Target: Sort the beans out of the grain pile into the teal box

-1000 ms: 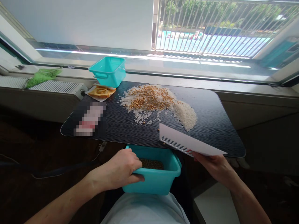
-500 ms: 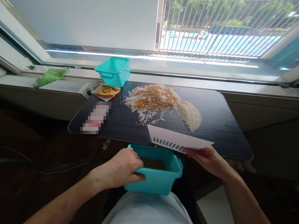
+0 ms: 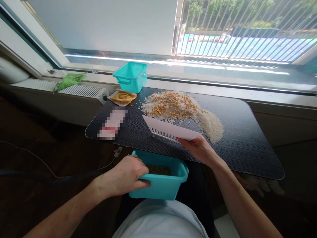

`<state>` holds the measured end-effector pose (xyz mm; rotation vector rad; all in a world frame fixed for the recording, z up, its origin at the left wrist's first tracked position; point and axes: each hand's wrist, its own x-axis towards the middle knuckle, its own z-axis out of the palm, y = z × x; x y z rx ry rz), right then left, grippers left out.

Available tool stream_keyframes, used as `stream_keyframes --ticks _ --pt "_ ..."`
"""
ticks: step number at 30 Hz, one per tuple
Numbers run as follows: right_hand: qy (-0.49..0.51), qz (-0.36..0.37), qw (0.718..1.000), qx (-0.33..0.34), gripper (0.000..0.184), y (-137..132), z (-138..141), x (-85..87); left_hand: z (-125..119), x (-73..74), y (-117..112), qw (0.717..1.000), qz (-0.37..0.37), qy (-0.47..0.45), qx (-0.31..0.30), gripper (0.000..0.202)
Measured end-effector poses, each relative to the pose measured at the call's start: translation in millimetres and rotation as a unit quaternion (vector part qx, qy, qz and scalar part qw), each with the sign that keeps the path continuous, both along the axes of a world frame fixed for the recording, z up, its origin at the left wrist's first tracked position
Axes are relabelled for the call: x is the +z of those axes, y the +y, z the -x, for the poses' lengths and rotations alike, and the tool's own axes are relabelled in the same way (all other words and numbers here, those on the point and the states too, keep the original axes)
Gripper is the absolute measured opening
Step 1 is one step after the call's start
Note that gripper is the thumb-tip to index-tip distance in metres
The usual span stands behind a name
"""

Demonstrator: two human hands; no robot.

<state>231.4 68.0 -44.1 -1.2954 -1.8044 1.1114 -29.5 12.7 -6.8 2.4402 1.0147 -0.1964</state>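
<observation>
My left hand (image 3: 135,173) is closed round the near left rim of a turquoise plastic tub (image 3: 158,186), which sits at the table's front edge against my body. Small greenish-brown grains (image 3: 158,169) cover part of its floor. In my right hand (image 3: 199,147) is a white card with a row of slots (image 3: 170,129), pinched at its right end and tilted over the table. Just beyond the card spreads a pile of white rice (image 3: 210,125) mixed with yellow-orange peas (image 3: 173,102). One loose pea (image 3: 153,136) lies below the card's slotted edge.
A second turquoise tub (image 3: 131,77) stands at the table's back left. In front of it are a yellow cloth-like bundle on white paper (image 3: 123,97) and a blurred-out pink item (image 3: 112,124). A green cloth (image 3: 70,81) lies on the radiator. The dark table (image 3: 250,142) meets the windowsill.
My right hand has moved the slotted card left and farther over the table, to the near edge of the pile. My left hand keeps its hold on the tub. The view has shifted slightly.
</observation>
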Motion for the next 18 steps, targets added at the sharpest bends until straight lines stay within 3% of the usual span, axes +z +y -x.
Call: stream_keyframes --ticks 10,14,18 --pt "-0.021 0.015 0.996 0.081 0.033 -20.8 23.0 1.6 11.1 -2.3 0.1 1.0 -0.005 0.022 0.017 0.025" --pt "-0.049 -0.097 0.994 0.033 0.03 -27.8 41.6 -6.8 13.0 -3.6 0.6 0.999 -0.006 0.044 0.019 0.024" --pt "-0.118 -0.221 0.968 0.012 0.034 -27.6 58.1 -16.5 13.1 -5.3 -0.5 0.999 -0.013 0.042 0.027 0.022"
